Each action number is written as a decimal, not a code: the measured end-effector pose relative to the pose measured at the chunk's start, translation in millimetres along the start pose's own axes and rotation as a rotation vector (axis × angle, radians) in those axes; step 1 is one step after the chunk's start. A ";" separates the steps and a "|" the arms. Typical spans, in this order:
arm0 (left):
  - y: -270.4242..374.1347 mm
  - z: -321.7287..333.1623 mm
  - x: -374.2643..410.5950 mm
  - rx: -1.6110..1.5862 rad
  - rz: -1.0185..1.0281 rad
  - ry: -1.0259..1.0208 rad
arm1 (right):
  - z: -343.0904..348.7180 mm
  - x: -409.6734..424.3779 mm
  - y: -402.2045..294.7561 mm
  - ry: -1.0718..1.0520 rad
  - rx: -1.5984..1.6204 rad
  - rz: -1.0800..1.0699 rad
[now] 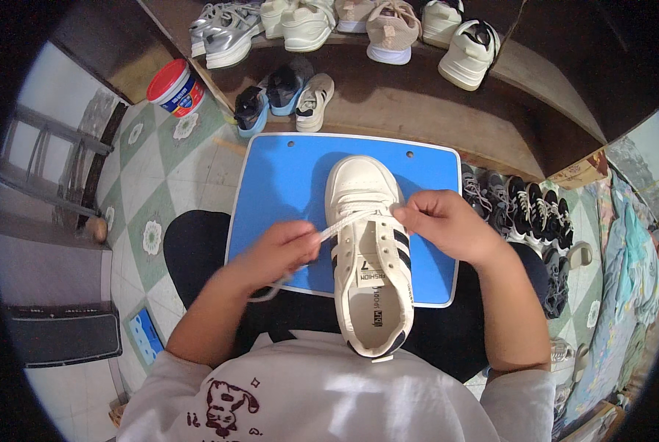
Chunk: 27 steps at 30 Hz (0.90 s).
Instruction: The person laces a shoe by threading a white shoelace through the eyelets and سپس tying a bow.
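A white sneaker with black side stripes lies on a blue board across my lap, its toe pointing away from me. White shoelace crosses the lower eyelets near the toe, while the eyelets closer to the ankle hold no lace. My left hand grips a length of the lace, pulled out to the left of the shoe; a loose end hangs below it. At the shoe's right edge, my right hand pinches near the eyelet row with thumb and finger. What exactly sits between those fingertips is hidden.
Wooden shelving ahead carries several pairs of sneakers. A red-lidded bucket stands on the tiled floor at the left. More dark sneakers line the floor at right, beside a patterned cloth. A dark stool-like seat is at far left.
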<state>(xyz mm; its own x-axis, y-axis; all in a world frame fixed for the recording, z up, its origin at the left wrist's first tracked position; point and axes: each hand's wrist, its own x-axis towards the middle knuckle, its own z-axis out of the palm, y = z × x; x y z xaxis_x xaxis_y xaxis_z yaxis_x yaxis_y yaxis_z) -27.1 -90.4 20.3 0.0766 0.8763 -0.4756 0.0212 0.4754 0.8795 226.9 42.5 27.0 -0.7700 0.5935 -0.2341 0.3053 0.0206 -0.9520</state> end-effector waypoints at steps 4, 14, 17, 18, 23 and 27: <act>7.6 -57.4 -33.1 0.287 0.017 0.076 | -16.1 -18.3 -30.5 -0.179 0.185 0.030; 60.7 -14.3 -52.1 1.058 0.605 0.382 | -5.6 -26.3 -31.3 -0.358 0.645 -0.505; 67.3 45.8 -27.1 0.694 0.769 -0.122 | -2.9 -24.3 -31.4 -0.343 0.608 -0.576; 64.7 65.7 -21.9 0.669 0.796 -0.091 | 4.2 -23.1 -32.2 -0.308 0.619 -0.575; 60.3 106.2 -3.2 0.187 0.583 -0.156 | 8.3 -23.7 -34.0 -0.225 0.579 -0.564; 71.2 87.2 -19.7 0.163 0.366 -0.214 | -0.1 -29.4 -28.1 -0.097 0.840 -0.456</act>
<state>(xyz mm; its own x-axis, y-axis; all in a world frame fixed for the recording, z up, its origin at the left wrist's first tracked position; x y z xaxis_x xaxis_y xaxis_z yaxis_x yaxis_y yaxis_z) 59.8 -80.5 93.8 0.3125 0.9405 -0.1333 0.1096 0.1037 0.9886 241.0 24.5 60.7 -0.7698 0.6012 0.2146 -0.5075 -0.3725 -0.7770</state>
